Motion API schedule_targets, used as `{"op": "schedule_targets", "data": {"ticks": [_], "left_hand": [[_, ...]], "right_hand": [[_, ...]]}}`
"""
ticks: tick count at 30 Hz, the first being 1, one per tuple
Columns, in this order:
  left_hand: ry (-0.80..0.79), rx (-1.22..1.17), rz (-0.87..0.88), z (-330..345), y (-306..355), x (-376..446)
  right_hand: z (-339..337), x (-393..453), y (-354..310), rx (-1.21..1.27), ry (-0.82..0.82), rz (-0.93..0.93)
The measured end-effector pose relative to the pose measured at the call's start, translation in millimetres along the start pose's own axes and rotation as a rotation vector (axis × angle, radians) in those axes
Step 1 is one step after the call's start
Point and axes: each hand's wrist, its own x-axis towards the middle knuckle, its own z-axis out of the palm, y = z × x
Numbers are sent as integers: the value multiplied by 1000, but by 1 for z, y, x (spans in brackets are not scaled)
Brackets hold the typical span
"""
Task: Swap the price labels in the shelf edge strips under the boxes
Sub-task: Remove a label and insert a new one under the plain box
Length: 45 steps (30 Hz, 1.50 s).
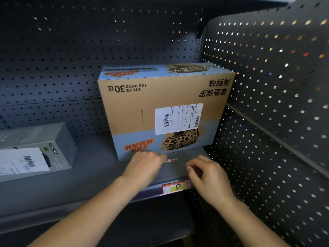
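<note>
Price label (175, 187), red/white w/ yellow patch and a handwritten mark, sits in the shelf edge strip (153, 190), just under the right hand's (208, 177) thumb side and below-right of the left hand (145, 166). 2nd label (170, 160), small, red-edged, lies flat on the shelf deck (89, 177) at the left hand's fingertips, just past them to the right; can't tell if the fingers pinch it or only touch it. Left hand is palm down, fingers curled, knuckles against the bottom front edge of the cardboard box (165, 111). Right hand hovers loosely curled, thumb and forefinger close together; can't tell if anything is between them.

Box stands directly behind both hands, printing upside down, white shipping sticker (179, 118) on its face. Well left of the left hand: grey box (38, 148) w/ barcode sticker, lying on the same deck. Perforated panel (277, 97) close on the right of the right hand.
</note>
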Motion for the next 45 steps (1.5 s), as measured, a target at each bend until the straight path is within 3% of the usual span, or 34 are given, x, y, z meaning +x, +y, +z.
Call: {"op": "schedule_targets", "data": {"ticks": [5,13,20,37,45], "left_hand": [[139,-402,-168,-13,1,-6],[107,-644,-212,-30,9,-12],[177,-1294,-713,-35,8,-22],[209,-1312,-733,-43,20,-37],[293,-1383,-888,-38,20,-73]], "right_hand": [[10,13,-4,205,-53,160],[10,18,-9,485,-84,244],[2,21,-11,734,12,358],[-10,19,-16,869,-29,361],[6,11,-34,906,-82,326]]}}
